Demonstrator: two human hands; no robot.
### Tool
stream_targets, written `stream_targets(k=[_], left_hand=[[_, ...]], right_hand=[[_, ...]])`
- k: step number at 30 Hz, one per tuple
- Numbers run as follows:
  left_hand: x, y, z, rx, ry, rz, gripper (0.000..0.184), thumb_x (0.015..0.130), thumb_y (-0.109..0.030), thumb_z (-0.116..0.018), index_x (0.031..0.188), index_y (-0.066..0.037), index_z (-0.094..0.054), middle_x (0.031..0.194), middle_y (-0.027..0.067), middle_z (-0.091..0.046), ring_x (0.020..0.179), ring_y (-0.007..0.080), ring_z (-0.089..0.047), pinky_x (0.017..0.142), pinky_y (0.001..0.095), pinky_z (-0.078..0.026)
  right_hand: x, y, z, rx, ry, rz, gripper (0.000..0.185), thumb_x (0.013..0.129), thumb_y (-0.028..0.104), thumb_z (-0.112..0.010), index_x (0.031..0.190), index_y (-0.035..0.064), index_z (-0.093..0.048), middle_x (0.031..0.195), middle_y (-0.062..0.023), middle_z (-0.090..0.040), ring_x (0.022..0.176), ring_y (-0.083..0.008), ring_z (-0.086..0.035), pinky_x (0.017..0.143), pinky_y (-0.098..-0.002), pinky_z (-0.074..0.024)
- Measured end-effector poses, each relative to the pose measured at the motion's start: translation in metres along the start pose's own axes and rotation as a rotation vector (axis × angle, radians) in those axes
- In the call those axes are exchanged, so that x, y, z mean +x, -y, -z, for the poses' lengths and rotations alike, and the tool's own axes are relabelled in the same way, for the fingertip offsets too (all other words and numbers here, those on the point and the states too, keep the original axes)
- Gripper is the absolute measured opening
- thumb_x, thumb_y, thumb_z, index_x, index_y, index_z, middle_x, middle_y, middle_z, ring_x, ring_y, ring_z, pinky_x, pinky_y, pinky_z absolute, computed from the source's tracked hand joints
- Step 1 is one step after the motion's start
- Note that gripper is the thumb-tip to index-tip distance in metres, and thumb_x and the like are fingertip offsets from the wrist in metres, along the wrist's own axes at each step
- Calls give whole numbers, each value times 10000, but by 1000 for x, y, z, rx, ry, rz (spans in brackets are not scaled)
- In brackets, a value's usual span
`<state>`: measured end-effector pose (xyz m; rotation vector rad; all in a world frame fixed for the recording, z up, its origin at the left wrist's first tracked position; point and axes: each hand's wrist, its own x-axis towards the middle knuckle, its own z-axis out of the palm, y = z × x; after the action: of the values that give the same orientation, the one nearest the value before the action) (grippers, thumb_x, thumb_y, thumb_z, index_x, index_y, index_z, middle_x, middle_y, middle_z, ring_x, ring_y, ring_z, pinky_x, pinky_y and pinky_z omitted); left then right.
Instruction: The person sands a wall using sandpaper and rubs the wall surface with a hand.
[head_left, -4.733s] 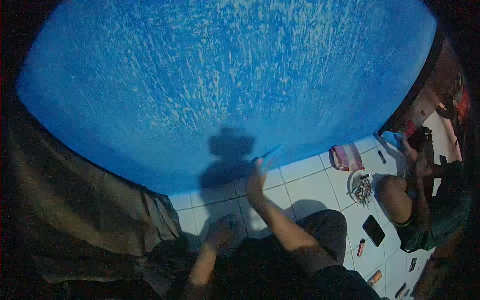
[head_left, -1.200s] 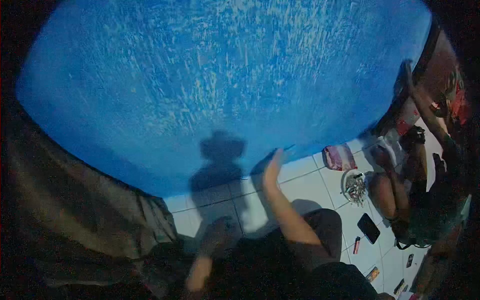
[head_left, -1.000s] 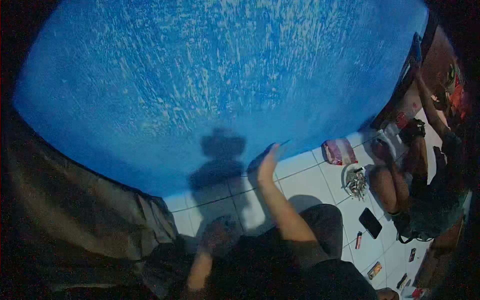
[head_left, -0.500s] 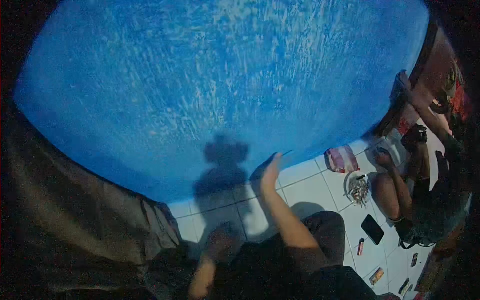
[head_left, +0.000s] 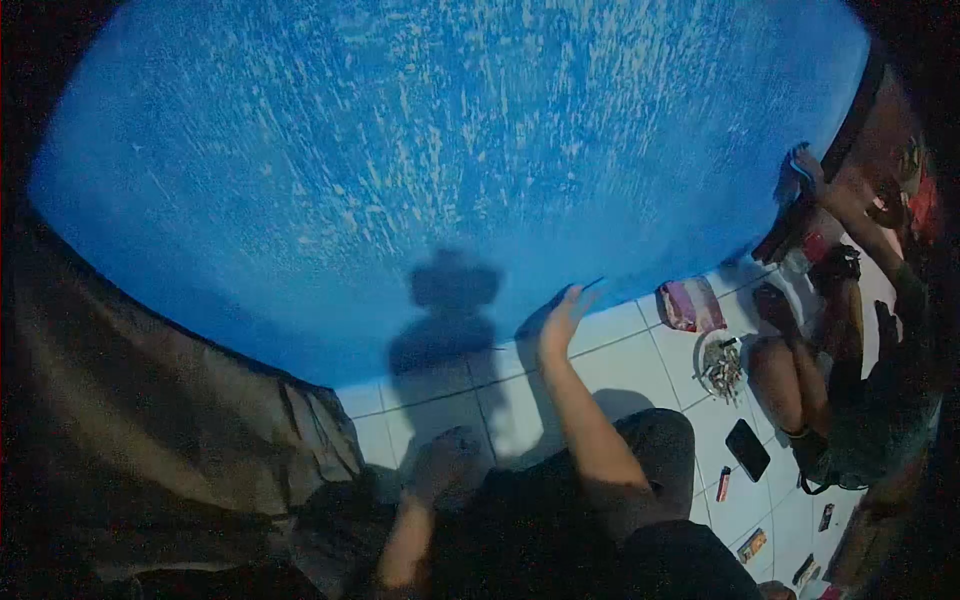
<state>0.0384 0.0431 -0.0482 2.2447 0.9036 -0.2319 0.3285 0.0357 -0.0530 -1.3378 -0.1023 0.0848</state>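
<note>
A large blue wall-like surface [head_left: 480, 130], streaked with paler marks, fills the upper view. My right hand [head_left: 562, 325] is at its lower edge, with the fingers closed around a thin dark stick [head_left: 595, 282] whose tip points up and right. Whether the tip touches the surface, I cannot make out. In my own shadow, low in the middle, my left hand [head_left: 445, 465] rests by my lap, above the white floor tiles [head_left: 430, 425]. Its fingers are too dark to read.
Another person's hand [head_left: 805, 165] reaches to the blue surface's right edge. On the tiles at right lie a purple-and-white packet [head_left: 692, 305], a dish of cigarette butts [head_left: 703, 365], a black phone [head_left: 747, 450] and a lighter [head_left: 723, 485]. Dark cloth [head_left: 200, 430] hangs at left.
My right hand has shifted slightly up and to the right along the lower edge, with the thin dark stick still in it. My left hand has risen slightly.
</note>
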Motion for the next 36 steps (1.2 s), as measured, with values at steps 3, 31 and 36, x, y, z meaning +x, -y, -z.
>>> stream_targets(k=[3, 31, 36], left_hand=[[3, 20, -26, -16, -169, -176, 487, 878, -401, -636, 1248, -88, -581, 1163, 199, -639, 1069, 382, -615, 960, 489, -469], [-4, -7, -1, 39, 7, 43, 564, 906, -466, -546, 1329, -93, -522, 1328, 184, -552, 1242, 363, -509, 1045, 532, -369], [17, 19, -28, 205, 43, -110, 555, 907, -461, -551, 1301, -70, -534, 1276, 205, -576, 1203, 383, -533, 1016, 542, -392]], right_hand=[[-10, -6, 1, -150, 67, 56, 696, 1053, 332, -336, 1523, -20, 38, 1606, -216, 28, 1483, -343, -33, 1195, -401, -57], [48, -5, 30, 349, 102, -85, 827, 1003, 571, -359, 1517, -41, -144, 1569, -161, -216, 1436, -268, -205, 1175, -361, -153], [-12, -32, -11, 223, 116, -90, 749, 1035, 417, -379, 1516, -35, -26, 1544, -227, -187, 1399, -330, -240, 1162, -459, -173]])
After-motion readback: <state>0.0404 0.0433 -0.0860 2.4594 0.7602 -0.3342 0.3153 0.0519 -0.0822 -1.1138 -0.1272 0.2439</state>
